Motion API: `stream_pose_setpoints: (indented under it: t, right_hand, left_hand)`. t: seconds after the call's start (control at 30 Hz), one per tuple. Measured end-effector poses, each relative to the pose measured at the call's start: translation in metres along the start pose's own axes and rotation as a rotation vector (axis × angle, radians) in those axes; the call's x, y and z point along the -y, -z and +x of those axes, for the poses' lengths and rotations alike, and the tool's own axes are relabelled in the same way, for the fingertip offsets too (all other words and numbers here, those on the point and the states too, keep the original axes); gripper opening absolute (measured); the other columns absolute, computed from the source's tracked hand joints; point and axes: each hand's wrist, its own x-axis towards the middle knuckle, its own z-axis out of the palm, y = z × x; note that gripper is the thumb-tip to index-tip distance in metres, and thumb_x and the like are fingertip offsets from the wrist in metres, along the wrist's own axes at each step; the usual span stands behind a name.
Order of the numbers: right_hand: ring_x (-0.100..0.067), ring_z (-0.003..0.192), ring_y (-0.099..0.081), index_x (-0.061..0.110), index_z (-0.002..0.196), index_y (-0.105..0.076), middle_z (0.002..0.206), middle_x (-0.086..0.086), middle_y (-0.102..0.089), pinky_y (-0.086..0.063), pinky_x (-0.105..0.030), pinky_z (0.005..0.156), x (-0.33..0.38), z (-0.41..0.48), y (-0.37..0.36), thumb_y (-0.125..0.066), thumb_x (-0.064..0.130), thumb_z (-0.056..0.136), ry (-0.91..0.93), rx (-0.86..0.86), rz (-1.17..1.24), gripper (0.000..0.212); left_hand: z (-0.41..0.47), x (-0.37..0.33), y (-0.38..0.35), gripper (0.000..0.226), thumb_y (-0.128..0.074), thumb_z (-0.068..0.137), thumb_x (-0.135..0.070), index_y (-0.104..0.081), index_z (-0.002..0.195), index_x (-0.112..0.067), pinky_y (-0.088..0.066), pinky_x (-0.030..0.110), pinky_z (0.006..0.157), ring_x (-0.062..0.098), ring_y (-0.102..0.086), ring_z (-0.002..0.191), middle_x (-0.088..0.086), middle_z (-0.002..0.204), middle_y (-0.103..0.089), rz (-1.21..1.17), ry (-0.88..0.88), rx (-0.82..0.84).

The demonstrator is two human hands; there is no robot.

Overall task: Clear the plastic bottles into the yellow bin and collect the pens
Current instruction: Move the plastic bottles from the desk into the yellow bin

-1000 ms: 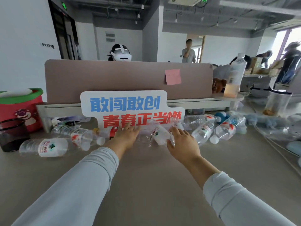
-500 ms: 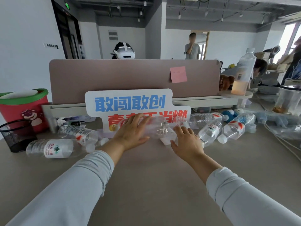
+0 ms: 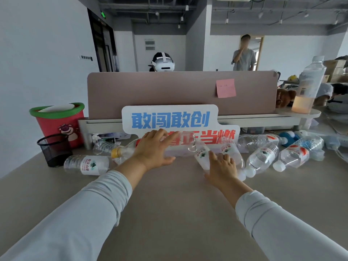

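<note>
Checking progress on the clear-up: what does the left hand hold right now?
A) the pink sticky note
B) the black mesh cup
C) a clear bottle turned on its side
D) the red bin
C: the left hand grips a clear bottle sideways in front of the sign, fingers over it, thumb beneath.

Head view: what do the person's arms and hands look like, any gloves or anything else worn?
Both arms are in long, loose, plain pale grey sleeves. The left sleeve and the right sleeve end short of the wrists. The left hand and the right hand are bare: no gloves, and no ring, watch or marking shows.
</note>
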Motion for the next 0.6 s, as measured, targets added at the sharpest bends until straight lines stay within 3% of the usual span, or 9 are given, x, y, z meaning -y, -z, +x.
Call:
stream_pose_setpoints:
  t: [0.17,0.37,0.6]
  right_hand:
    - [-0.035,0.116,-0.049,0.02,0.142,-0.015,0.13,-0.016,-0.037,-0.05,-0.042,0.087,0.017,-0.012,0.014,-0.058,0.028,0.088,-0.006,-0.127,0.27,0.07]
    - [-0.03,0.117,-0.052,0.019,0.139,-0.024,0.135,-0.011,-0.042,-0.053,-0.042,0.085,0.08,-0.023,0.034,-0.067,0.031,0.084,0.201,-0.245,0.494,0.071]
    - [-0.032,0.122,-0.048,0.018,0.14,-0.026,0.137,-0.01,-0.041,-0.049,-0.045,0.092,0.232,-0.051,0.027,-0.066,0.032,0.082,0.518,-0.154,0.556,0.072]
  left_hand:
    - [-0.024,0.021,0.016,0.082,-0.053,0.084,-0.058,-0.014,0.151,-0.031,-0.041,0.033,0.094,0.022,-0.046,0.121,0.002,0.136,-0.037,0.049,0.099,0.02]
    - [-0.072,0.059,0.058,0.082,-0.056,0.082,-0.056,-0.017,0.148,-0.027,-0.043,0.035,0.091,0.026,-0.048,0.12,0.004,0.136,-0.039,0.094,0.262,0.005]
    - [-0.198,0.142,0.115,0.077,-0.061,0.079,-0.055,-0.03,0.141,-0.022,-0.044,0.037,0.09,0.026,-0.052,0.114,0.006,0.129,-0.047,0.2,0.553,-0.008]
